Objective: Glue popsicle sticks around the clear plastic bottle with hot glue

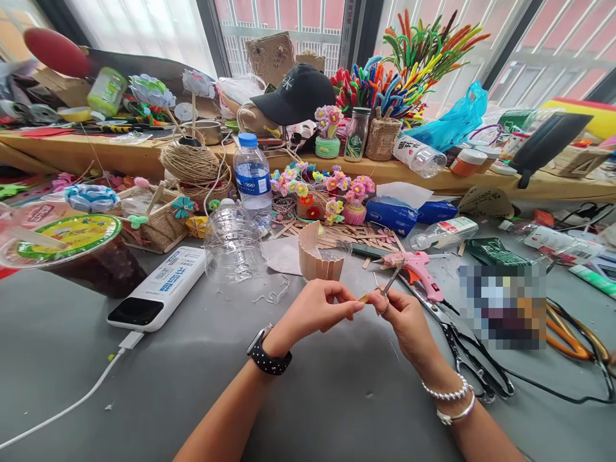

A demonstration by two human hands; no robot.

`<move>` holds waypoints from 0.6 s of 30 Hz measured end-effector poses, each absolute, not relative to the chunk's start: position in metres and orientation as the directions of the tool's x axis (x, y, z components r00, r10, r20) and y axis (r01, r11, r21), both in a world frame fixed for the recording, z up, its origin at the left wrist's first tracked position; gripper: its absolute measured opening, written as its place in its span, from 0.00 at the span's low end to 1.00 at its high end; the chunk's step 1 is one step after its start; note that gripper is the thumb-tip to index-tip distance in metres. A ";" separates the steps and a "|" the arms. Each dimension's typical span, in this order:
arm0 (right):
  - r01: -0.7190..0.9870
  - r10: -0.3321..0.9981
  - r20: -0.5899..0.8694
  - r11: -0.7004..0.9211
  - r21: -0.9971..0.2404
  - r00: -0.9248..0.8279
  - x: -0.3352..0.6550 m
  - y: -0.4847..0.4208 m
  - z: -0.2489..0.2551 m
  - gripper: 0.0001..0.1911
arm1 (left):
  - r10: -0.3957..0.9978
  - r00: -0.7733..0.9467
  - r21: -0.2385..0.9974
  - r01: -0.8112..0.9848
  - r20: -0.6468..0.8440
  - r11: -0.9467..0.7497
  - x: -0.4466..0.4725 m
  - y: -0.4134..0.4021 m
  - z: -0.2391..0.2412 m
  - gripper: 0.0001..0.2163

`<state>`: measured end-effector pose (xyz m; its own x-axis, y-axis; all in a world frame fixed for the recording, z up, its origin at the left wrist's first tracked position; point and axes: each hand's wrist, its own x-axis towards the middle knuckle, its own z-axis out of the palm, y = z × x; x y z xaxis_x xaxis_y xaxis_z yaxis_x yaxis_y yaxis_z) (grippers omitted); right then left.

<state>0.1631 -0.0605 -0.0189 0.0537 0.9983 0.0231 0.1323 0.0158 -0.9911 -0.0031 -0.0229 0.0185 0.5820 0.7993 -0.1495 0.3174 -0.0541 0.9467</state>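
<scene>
Grey tabletop point(192, 398) stretched below a cluttered wooden shelf point(129, 153). Over the tabletop, the left hand point(310, 311) pinched a small wooden strip point(363, 298) between thumb and fingertips, while the right hand point(409, 324) gripped small metal scissors point(391, 280) near the strip's end. Just beyond stood a curved wall of wooden slats point(317, 260). The strip looked light, stiff and probably prone to splitting, best held by its flat faces, clear of the blades.

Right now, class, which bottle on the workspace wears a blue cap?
The upright water bottle just behind the ribbed clear bottle; no other bottle shows a blue cap.
</scene>
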 end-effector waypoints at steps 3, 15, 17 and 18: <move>0.191 0.997 0.039 0.025 -0.981 0.068 0.166 -0.061 -0.018 0.16 | 0.824 0.555 0.953 0.297 -0.119 -0.063 -0.004 -0.021 0.019 0.15; 0.452 0.956 0.106 0.225 -0.863 -0.272 0.154 -0.072 -0.012 0.31 | 0.914 0.393 0.963 0.191 0.102 -0.190 -0.017 -0.018 0.021 0.11; 0.463 0.951 0.102 0.234 -0.855 -0.291 0.153 -0.073 -0.012 0.32 | 0.910 0.400 0.956 0.209 0.107 -0.204 -0.015 -0.019 0.021 0.12; 0.467 0.950 0.100 0.235 -0.852 -0.295 0.154 -0.073 -0.012 0.32 | 0.909 0.403 0.953 0.219 0.107 -0.209 -0.015 -0.019 0.021 0.12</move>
